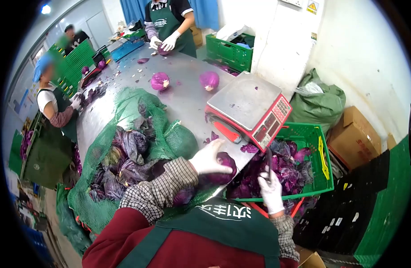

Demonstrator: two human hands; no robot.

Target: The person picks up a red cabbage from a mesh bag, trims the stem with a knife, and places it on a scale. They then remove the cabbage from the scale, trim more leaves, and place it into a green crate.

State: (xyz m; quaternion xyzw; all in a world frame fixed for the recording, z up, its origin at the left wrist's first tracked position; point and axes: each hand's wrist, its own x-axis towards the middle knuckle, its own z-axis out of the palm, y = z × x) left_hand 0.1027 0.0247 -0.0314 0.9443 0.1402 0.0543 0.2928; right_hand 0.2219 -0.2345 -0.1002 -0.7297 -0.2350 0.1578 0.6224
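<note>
My left hand [210, 158], in a white glove, grips a red cabbage [224, 169] at the table's near edge, the thumb and fingers spread over its top. My right hand [271, 191], also gloved, is closed around a knife [269, 164] whose dark, narrow blade points up and away. Below that blade sits a green crate [299, 194] full of loose purple leaves [281, 167]. Left of my left forearm, an opened green mesh sack [125, 107] spills several untrimmed cabbages [133, 145] with dark outer leaves.
A red scale [248, 100] stands on the metal table [138, 76], with a red-handled tool [227, 131] beside it. Trimmed cabbages [160, 81] lie farther back. One co-worker [169, 27] handles a cabbage opposite; another [56, 98] works at the left. Cardboard box [355, 136] at right.
</note>
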